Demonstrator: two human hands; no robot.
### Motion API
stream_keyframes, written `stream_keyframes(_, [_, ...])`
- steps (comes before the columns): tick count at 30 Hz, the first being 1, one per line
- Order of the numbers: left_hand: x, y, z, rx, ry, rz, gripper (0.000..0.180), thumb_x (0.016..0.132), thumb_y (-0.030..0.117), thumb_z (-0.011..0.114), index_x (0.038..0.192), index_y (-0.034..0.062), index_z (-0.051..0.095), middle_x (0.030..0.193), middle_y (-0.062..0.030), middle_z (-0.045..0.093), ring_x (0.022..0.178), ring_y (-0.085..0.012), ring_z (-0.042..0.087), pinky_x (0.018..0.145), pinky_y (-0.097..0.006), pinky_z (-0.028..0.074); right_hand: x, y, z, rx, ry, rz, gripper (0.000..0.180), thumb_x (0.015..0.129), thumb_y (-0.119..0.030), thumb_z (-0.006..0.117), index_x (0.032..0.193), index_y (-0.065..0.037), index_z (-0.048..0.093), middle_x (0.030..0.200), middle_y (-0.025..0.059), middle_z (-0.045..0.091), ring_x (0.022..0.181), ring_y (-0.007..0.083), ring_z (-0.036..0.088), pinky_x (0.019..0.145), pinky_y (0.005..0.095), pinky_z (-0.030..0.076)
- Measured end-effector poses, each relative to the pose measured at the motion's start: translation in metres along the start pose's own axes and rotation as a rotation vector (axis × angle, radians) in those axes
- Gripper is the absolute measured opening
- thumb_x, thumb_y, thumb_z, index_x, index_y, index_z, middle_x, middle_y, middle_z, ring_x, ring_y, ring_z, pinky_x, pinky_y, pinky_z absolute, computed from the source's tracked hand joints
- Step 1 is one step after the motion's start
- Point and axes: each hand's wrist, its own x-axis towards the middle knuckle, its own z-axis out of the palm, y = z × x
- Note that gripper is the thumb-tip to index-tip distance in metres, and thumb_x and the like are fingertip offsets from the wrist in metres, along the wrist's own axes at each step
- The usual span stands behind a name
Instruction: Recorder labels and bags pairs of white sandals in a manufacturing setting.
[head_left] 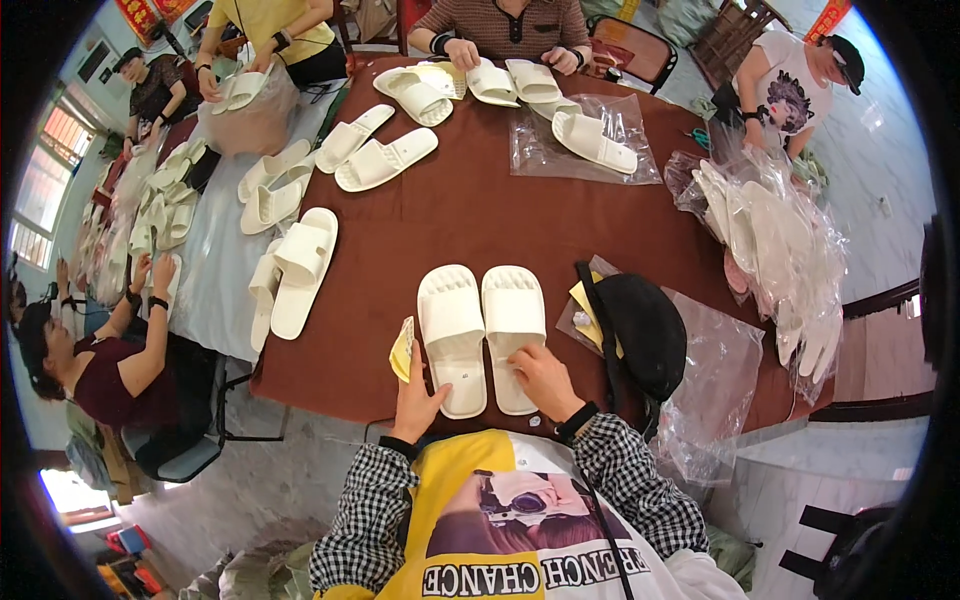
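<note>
Two cream slide slippers lie side by side at the table's near edge, toes pointing away from me. On the left slipper's (pixel 450 318) heel rests the thumb of my left hand (pixel 415 405), close to a small round mark. That hand also grips a small yellow sheet (pixel 402 350), which sticks up beside the slipper. My right hand (pixel 543 380) is at the right slipper (pixel 514 305), its fingers curled together with their tips on the insole. Whatever may be under those fingertips is hidden.
A black waist bag (pixel 645 335) lies to the right, beside clear plastic bags (pixel 705 370). Bagged slippers (pixel 775 250) pile up at the right edge. More slippers (pixel 387 160) stand across the brown tabletop (pixel 450 215). Several people work around the tables.
</note>
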Motion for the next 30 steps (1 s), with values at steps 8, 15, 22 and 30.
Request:
stream_keyframes(8, [-0.003,0.005,0.009,0.298,0.005,0.140,0.119,0.066,0.032,0.085,0.154,0.0032,0.010,0.149,-0.0229,0.032,0.135,-0.0401,0.031,0.110,-0.050,0.021,0.019,-0.030,0.042,0.227,-0.156,-0.126,0.010,0.085,-0.009,0.062,0.095,-0.008,0.064,0.093,0.0115,0.060,0.085,0.0337,0.061,0.072,0.0423,0.051])
stream_keyframes(15, [-0.004,0.004,0.010,0.321,0.028,0.152,0.118,0.067,0.036,0.085,0.154,0.0036,0.012,0.148,-0.0231,0.034,0.134,-0.0396,0.033,0.109,-0.049,0.022,0.027,-0.037,0.051,-0.004,-0.171,-0.167,0.010,0.082,-0.010,0.062,0.089,-0.004,0.059,0.088,0.0126,0.058,0.084,0.0320,0.063,0.067,0.0422,0.052])
stream_keyframes(22, [-0.004,-0.003,0.012,0.316,0.049,0.204,0.114,0.070,0.038,0.083,0.154,0.0047,0.014,0.147,-0.0223,0.035,0.133,-0.0396,0.033,0.109,-0.049,0.024,0.031,-0.039,0.056,-0.202,-0.164,-0.340,0.011,0.076,-0.006,0.060,0.086,-0.001,0.057,0.085,0.0129,0.057,0.082,0.0289,0.063,0.063,0.0364,0.054])
stream_keyframes(30, [-0.005,-0.006,0.013,0.318,0.048,0.218,0.117,0.070,0.043,0.082,0.155,0.0035,0.011,0.152,-0.0249,0.030,0.136,-0.0418,0.033,0.110,-0.051,0.024,0.039,-0.041,0.060,-0.393,-0.210,-0.467,0.007,0.076,-0.007,0.059,0.082,-0.003,0.060,0.081,0.0117,0.057,0.073,0.0256,0.064,0.057,0.0355,0.053])
